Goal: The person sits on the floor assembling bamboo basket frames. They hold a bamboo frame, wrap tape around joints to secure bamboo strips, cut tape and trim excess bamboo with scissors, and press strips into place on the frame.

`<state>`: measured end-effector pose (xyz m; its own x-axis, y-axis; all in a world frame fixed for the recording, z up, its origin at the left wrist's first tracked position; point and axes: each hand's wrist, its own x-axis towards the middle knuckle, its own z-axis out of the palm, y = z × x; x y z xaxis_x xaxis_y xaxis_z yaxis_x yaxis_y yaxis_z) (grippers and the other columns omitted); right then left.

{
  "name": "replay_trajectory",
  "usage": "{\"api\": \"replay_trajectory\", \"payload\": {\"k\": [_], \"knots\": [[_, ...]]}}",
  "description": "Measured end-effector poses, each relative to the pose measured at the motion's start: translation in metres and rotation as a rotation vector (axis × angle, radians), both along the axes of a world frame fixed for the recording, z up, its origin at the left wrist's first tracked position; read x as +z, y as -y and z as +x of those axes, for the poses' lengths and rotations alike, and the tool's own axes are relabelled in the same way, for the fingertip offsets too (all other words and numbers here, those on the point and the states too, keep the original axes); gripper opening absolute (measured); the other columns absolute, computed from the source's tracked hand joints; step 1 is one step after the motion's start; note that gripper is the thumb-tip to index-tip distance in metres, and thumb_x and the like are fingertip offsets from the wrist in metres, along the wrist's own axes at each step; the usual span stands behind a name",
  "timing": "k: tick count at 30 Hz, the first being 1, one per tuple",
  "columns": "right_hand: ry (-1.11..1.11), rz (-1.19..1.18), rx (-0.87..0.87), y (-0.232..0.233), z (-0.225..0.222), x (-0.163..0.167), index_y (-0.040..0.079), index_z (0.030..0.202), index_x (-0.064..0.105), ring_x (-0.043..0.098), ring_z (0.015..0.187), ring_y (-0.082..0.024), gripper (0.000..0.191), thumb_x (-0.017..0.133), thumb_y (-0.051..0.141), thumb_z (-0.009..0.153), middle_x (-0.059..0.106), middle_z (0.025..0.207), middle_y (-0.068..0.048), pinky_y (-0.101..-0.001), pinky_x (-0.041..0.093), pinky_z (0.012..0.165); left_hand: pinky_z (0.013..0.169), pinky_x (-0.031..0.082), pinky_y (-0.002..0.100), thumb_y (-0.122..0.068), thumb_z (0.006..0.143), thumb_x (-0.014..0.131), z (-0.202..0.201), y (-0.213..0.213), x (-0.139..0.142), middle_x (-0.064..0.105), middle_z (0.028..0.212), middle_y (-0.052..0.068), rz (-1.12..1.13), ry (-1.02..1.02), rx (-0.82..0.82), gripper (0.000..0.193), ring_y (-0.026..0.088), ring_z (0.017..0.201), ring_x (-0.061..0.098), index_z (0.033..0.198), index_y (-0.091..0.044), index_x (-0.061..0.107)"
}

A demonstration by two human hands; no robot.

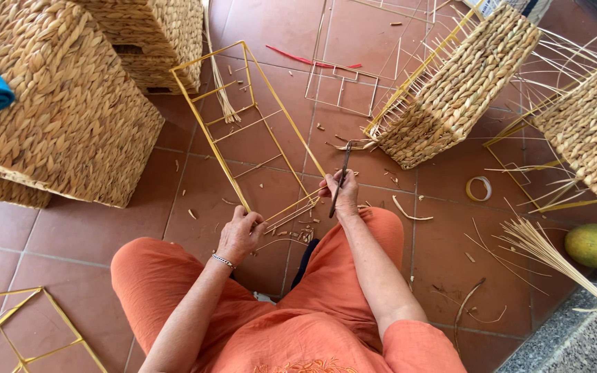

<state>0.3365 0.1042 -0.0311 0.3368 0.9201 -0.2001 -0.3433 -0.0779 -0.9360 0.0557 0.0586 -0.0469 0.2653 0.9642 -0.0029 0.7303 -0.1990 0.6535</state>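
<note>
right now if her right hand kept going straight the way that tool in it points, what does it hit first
The right hand holds a thin dark tool angled up and away from her. Straight on, its tip would first meet the pale scrap on the floor tiles, then the half-woven basket just beyond. Depth is hard to judge, so it might pass above the scrap.

I note the wire frame [243, 124] is thin metal with a smooth yellow coating. The pliers [342, 173] look like dark, matt metal. I see the baskets [70, 110] are coarse woven plant fibre, rough and dull. The floor [381, 55] is matt terracotta tile. The trousers [167, 276] are soft orange cloth. The bracelet [223, 260] appears to be shiny metal. The tape roll [479, 188] looks papery.
</note>
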Motion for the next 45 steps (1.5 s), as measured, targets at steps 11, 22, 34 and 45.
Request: {"api": "replay_trajectory", "payload": {"k": [11, 22, 34, 45], "knots": [[0.742, 0.069, -0.390, 0.029, -0.011, -0.011, 0.005, 0.097, 0.053, 0.057, 0.059, -0.012, 0.040, 0.091, 0.019, 0.090, 0.063, 0.074, -0.003, -0.0283, 0.051, 0.053, 0.061, 0.056, 0.048, -0.022, 0.086, 0.073, 0.007, 0.015, -0.003, 0.058, 0.099, 0.011, 0.145, -0.033, 0.007, 0.008, 0.036, 0.071, 0.067, 0.092, -0.017, 0.071], [-0.003, -0.056, -0.238, 0.026, -0.032, -0.011, 0.006, 0.094, 0.047, 0.070, 0.062, -0.018, 0.032, 0.077, 0.001, 0.085, 0.066, 0.079, -0.008, -0.0305, 0.059, 0.053, 0.066, 0.057, 0.046, -0.027, 0.087, 0.074, 0.005, 0.010, 0.002, 0.057, 0.099, 0.010, -0.004, 0.010, -0.018, 0.013, 0.032, 0.073, 0.069, 0.100, -0.023, 0.077], [-0.317, -0.081, -0.142, 0.024, -0.020, -0.002, 0.010, 0.093, 0.047, 0.077, 0.079, -0.025, 0.036, 0.076, -0.004, 0.078, 0.073, 0.087, -0.013, -0.0313, 0.062, 0.060, 0.079, 0.053, 0.037, -0.022, 0.092, 0.072, -0.008, -0.005, 0.000, 0.058, 0.098, 0.009, -0.195, 0.208, -0.058, 0.015, 0.025, 0.087, 0.064, 0.100, -0.012, 0.078], [0.113, -0.010, -0.123, 0.030, -0.025, -0.011, 0.005, 0.097, 0.046, 0.074, 0.067, -0.020, 0.026, 0.072, 0.002, 0.091, 0.071, 0.085, -0.013, -0.0307, 0.061, 0.059, 0.066, 0.055, 0.049, -0.029, 0.094, 0.070, 0.006, 0.012, 0.001, 0.058, 0.102, 0.012, 0.060, 0.010, -0.022, 0.015, 0.036, 0.077, 0.068, 0.095, -0.014, 0.073]]}}
